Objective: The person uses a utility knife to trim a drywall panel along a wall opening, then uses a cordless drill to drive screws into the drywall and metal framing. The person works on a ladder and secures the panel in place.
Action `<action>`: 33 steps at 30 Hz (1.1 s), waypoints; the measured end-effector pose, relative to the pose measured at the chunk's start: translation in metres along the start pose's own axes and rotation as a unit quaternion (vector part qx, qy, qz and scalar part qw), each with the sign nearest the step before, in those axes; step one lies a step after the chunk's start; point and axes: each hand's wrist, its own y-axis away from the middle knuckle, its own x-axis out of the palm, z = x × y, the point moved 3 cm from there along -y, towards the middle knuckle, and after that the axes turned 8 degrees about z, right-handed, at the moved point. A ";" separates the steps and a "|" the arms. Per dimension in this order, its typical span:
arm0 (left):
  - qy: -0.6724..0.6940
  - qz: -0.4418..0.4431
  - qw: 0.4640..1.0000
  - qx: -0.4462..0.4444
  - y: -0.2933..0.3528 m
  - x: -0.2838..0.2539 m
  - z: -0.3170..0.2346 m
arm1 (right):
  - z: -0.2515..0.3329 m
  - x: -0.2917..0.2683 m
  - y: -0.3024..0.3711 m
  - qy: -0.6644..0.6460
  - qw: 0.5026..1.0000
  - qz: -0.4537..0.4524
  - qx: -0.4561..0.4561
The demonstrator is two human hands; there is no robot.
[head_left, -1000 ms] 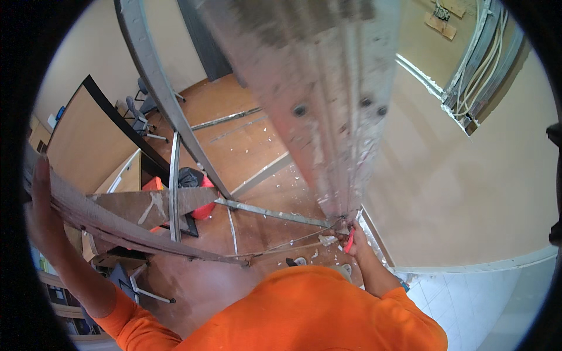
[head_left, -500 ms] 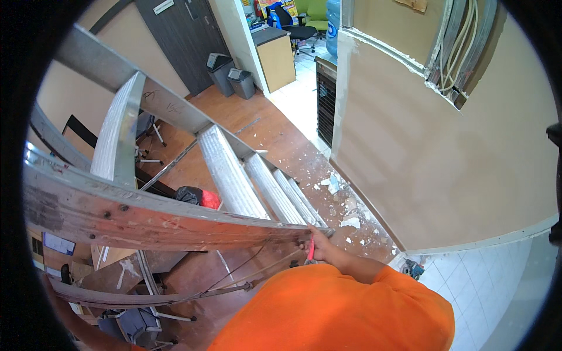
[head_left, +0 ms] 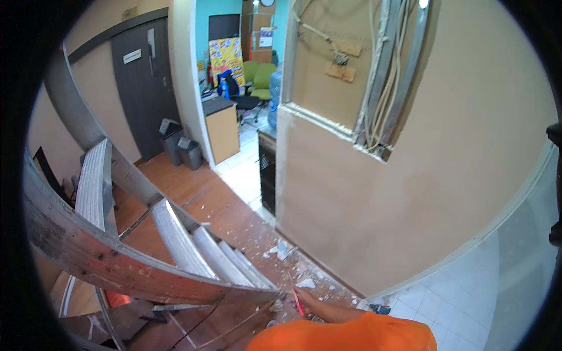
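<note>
My right hand (head_left: 309,302) reaches out from an orange sleeve (head_left: 351,334) at the bottom of the view. Its fingers are closed round a red-handled tool (head_left: 299,304), whose thin, pale tip points up and away; I cannot make out its exact kind. Just left of the hand is the lower end of a metal stepladder (head_left: 181,245). Its orange side rail is scuffed and its treads are ribbed. Hand and rail look slightly apart. My left hand is out of view.
A beige wall (head_left: 410,193) on the right has a cut opening with cables (head_left: 386,82). Broken plaster (head_left: 305,284) litters the brown floor along its base. A small power tool (head_left: 379,309) lies by the tiles. Two grey bins (head_left: 171,142) stand near a dark door (head_left: 142,88).
The view has tilted up and turned right, so more wall and doorway show. My right hand has come off the ladder rail, and the red-handled tool's thin tip is now visible.
</note>
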 end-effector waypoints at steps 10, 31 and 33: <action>0.528 0.514 0.672 0.075 0.167 0.141 -0.191 | 0.006 -0.117 0.085 0.008 0.973 -0.170 -0.154; 0.461 0.835 0.108 -0.280 0.447 0.205 -0.300 | 0.037 -0.118 0.142 -0.029 0.903 -0.018 -0.429; 0.515 0.793 0.153 -0.287 0.445 0.212 -0.297 | 0.050 -0.123 0.107 0.097 0.866 -0.111 -0.477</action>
